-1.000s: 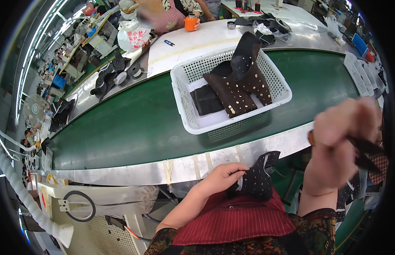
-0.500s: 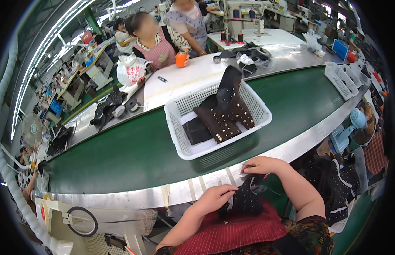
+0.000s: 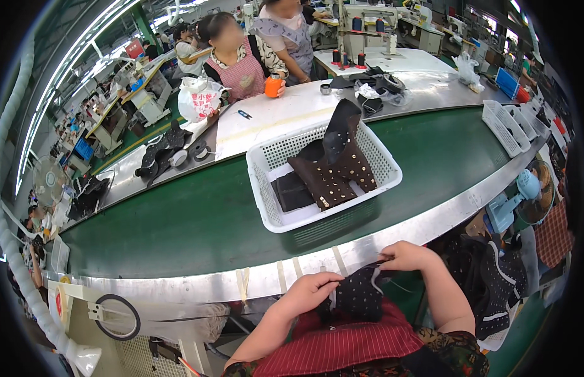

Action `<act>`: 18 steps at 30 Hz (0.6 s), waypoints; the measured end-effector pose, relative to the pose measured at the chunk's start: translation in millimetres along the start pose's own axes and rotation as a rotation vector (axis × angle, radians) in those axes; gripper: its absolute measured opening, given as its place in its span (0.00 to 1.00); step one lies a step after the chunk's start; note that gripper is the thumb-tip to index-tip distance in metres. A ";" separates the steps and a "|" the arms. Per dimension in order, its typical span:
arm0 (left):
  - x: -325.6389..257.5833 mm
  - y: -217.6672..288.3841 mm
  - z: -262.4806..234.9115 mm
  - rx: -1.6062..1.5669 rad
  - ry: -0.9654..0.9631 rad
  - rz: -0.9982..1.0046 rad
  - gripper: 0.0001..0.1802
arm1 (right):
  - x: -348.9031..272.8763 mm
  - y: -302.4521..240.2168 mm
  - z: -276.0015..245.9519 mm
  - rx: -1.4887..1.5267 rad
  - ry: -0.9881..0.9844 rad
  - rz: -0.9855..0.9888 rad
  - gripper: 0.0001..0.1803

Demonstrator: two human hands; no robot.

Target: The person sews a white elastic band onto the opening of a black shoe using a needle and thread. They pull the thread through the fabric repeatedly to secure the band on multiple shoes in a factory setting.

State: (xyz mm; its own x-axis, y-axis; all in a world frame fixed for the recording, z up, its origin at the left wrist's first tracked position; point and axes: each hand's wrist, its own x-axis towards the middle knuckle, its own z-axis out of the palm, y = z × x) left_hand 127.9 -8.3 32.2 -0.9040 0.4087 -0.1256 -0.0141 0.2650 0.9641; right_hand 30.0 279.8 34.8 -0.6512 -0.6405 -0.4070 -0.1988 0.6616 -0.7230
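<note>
A black piece of material with small pale dots (image 3: 360,298) is stretched between my hands, close to my red striped apron (image 3: 336,347). My left hand (image 3: 309,291) pinches its left edge between thumb and fingers. At its upper right corner, my right hand (image 3: 405,256) is closed on the edge, fingertips pressed together. A thin pale thread (image 3: 402,287) trails just below the right hand. Beyond my hands, on the green belt, stands a white perforated basket (image 3: 264,210). A dark brown studded piece (image 3: 326,182) and a folded black piece (image 3: 293,191) lie inside it.
The metal edge (image 3: 267,283) of the green belt (image 3: 179,235) runs in front of me. More dotted black pieces (image 3: 502,276) are piled at my right, near a blue fan (image 3: 515,188). Across the belt, a person holds an orange container (image 3: 273,86). White baskets (image 3: 502,129) stand far right.
My right hand has moved a little to the right, away from my left hand. The dotted piece is spread wider between them. The head view has shifted slightly.
</note>
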 end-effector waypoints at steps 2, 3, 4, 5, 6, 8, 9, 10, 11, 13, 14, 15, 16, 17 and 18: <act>-0.9 0.4 -3.5 -0.033 0.021 -0.024 0.12 | -19.4 -19.1 -23.5 -0.002 -0.003 -0.044 0.16; 0.8 0.2 -5.4 -0.064 0.023 -0.048 0.12 | -30.4 -30.5 -37.0 0.041 -0.018 -0.063 0.16; 1.3 -0.7 -6.5 -0.092 0.031 -0.072 0.12 | -36.9 -38.7 -45.0 0.100 -0.015 -0.091 0.15; 3.3 -4.2 -5.1 -0.137 0.063 -0.107 0.12 | -32.8 -44.2 -50.2 -0.034 0.027 -0.100 0.15; 8.9 -8.7 -2.4 -0.177 0.092 -0.138 0.12 | -27.0 -52.3 -54.4 -0.168 0.075 -0.109 0.14; 24.5 -21.0 -3.7 -0.302 0.128 -0.279 0.12 | -11.5 -57.0 -56.3 -0.398 0.201 -0.102 0.14; 34.8 -27.1 -5.9 -0.277 0.166 -0.260 0.13 | 2.5 -49.5 -53.5 -0.446 0.231 -0.068 0.14; 43.4 -31.4 -5.9 -0.313 0.195 -0.276 0.13 | 19.0 -39.8 -50.3 -0.487 0.257 -0.030 0.14; 51.1 -34.6 -7.5 -0.342 0.233 -0.293 0.13 | 35.4 -36.8 -42.0 -0.583 0.301 0.038 0.12; 61.3 -53.0 -9.3 -0.252 0.267 -0.295 0.13 | 62.8 -20.0 -23.3 -0.659 0.357 -0.008 0.10; 62.4 -61.4 -9.5 -0.206 0.285 -0.301 0.13 | 73.7 -12.2 -15.2 -0.680 0.361 -0.019 0.10; 63.8 -68.0 -9.6 -0.183 0.287 -0.317 0.13 | 80.5 -4.5 -10.5 -0.702 0.367 -0.030 0.10; 62.6 -71.8 -10.4 -0.163 0.294 -0.338 0.13 | 81.4 -4.7 -9.4 -0.684 0.390 -0.037 0.11; 61.9 -74.8 -11.6 -0.142 0.301 -0.359 0.13 | 81.1 -5.4 -8.6 -0.666 0.415 -0.044 0.11; 62.2 -77.0 -13.2 -0.172 0.300 -0.354 0.13 | 80.3 -6.9 -8.0 -0.648 0.440 -0.052 0.11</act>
State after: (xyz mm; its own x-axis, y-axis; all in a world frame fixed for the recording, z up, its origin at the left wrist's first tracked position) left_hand 67.2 -14.8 -46.8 -0.9139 0.0439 -0.4036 -0.3897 0.1837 0.9024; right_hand -26.8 226.9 11.6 -0.8328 -0.5530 -0.0256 -0.5363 0.8174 -0.2103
